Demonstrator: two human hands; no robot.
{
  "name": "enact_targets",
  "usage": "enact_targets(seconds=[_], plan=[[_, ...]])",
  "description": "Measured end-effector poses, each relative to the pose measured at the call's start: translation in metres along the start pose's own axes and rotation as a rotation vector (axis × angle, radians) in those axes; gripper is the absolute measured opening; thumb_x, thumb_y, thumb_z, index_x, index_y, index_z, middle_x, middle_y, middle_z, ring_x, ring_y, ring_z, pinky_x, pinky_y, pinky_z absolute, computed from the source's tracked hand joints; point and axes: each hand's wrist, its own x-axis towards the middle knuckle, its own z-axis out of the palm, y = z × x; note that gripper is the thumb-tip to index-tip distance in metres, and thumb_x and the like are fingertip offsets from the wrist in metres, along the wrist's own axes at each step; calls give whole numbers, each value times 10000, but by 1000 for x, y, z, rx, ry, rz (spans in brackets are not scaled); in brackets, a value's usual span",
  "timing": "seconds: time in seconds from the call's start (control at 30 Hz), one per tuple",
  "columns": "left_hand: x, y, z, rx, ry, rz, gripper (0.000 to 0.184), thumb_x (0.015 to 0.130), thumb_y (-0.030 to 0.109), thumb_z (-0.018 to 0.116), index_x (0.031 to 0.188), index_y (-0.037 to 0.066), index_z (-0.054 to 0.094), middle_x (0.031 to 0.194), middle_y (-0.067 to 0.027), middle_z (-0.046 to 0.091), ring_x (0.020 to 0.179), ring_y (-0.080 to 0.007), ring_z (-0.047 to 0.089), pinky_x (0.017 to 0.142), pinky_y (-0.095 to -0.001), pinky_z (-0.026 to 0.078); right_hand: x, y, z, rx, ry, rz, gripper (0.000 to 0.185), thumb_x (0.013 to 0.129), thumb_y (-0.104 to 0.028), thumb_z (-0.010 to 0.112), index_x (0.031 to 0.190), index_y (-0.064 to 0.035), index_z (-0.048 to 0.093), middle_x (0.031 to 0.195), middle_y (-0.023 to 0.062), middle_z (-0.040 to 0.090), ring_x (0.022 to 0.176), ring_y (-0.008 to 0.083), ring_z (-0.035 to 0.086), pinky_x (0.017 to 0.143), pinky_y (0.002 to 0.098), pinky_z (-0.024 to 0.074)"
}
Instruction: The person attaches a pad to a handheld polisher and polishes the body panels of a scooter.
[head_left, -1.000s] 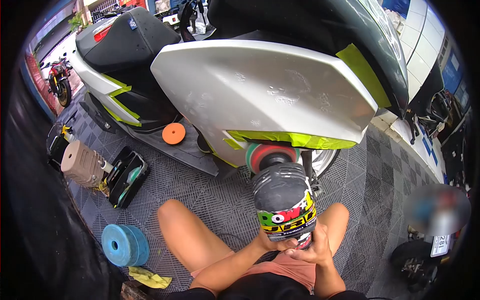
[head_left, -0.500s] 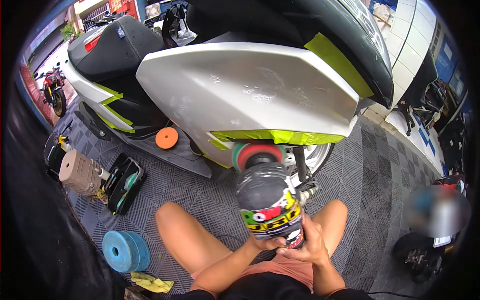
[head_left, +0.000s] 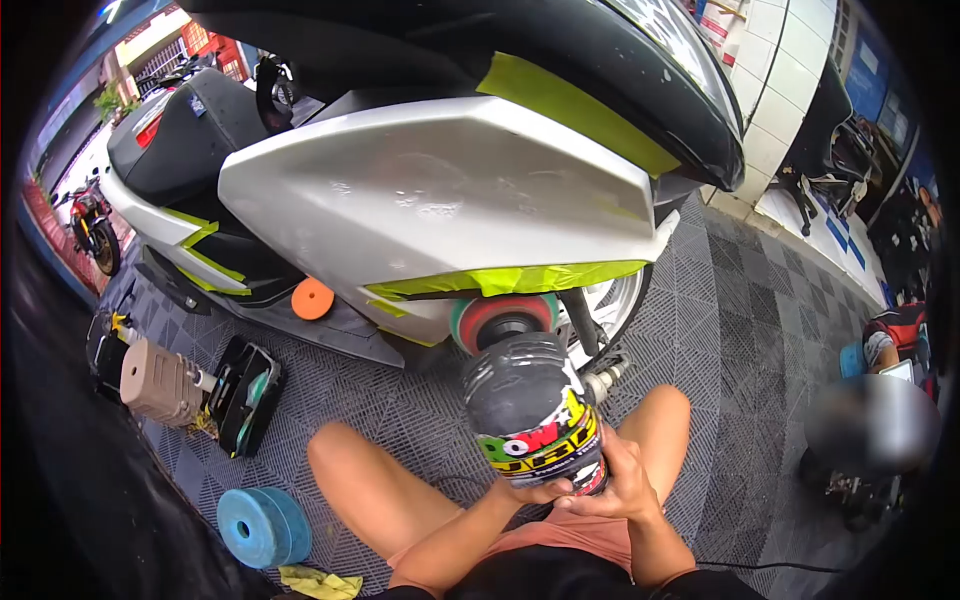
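Observation:
Both of my hands are wrapped round a sticker-covered polisher (head_left: 525, 400), held above my lap between my knees. My left hand (head_left: 538, 492) grips the near end from below and the left. Against its right side closes my right hand (head_left: 622, 480). A green-rimmed, reddish pad (head_left: 468, 322) at the polisher's far end sits just below the scooter's silver side panel (head_left: 410, 190); whether it touches the scooter cannot be told. Whitish smears mark the panel's middle. Yellow-green masking tape (head_left: 540, 278) runs along its lower edge.
An orange foam pad (head_left: 312, 298) rests on the scooter's footboard. To the left stand an open black case (head_left: 245, 395), a beige container (head_left: 160, 378) and a blue stool (head_left: 263, 525), with a yellow cloth (head_left: 320, 582) nearby. At right, a person (head_left: 895, 345) is partly visible.
The view has shifted, so the scooter appears farther left. My hands keep their hold on the polisher, and its pad stays below the taped edge.

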Motion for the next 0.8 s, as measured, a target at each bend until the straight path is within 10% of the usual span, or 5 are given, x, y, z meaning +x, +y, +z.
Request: enact_targets(seconds=[0.23, 0.4, 0.63, 0.8], plan=[[-25, -50, -17, 297, -112, 39, 725, 782, 468, 694, 1335, 91, 416, 1302, -31, 521, 1198, -178, 477, 1047, -351, 333, -11, 11, -8, 31, 18, -10, 799, 596, -344, 827, 1163, 106, 488, 964, 172, 655, 824, 271, 665, 755, 348, 512], [16, 16, 16, -80, 37, 19, 874, 661, 516, 765, 1303, 49, 401, 1019, -97, 517, 960, -225, 502, 891, -367, 391, 6, 2, -5, 34, 34, -145, 746, 587, -319, 857, 1094, 97, 502, 841, 184, 621, 700, 322, 656, 631, 344, 522], [18, 5, 22, -26, -10, -60, 972, 656, 515, 770, 1391, 80, 305, 1026, -100, 506, 958, -229, 494, 937, -392, 352, -14, 17, -14, 49, 36, -49, 839, 579, -342, 848, 1166, 119, 464, 973, 213, 616, 821, 328, 655, 733, 350, 514], [-14, -35, -5, 332, -156, -60, 729, 838, 512, 455, 1394, 63, 308, 1279, -88, 391, 1163, -217, 420, 1013, -388, 341, -17, 18, -22, 77, 61, -7, 896, 594, -348, 825, 1231, 142, 428, 1086, 236, 606, 916, 328, 650, 814, 352, 502]])
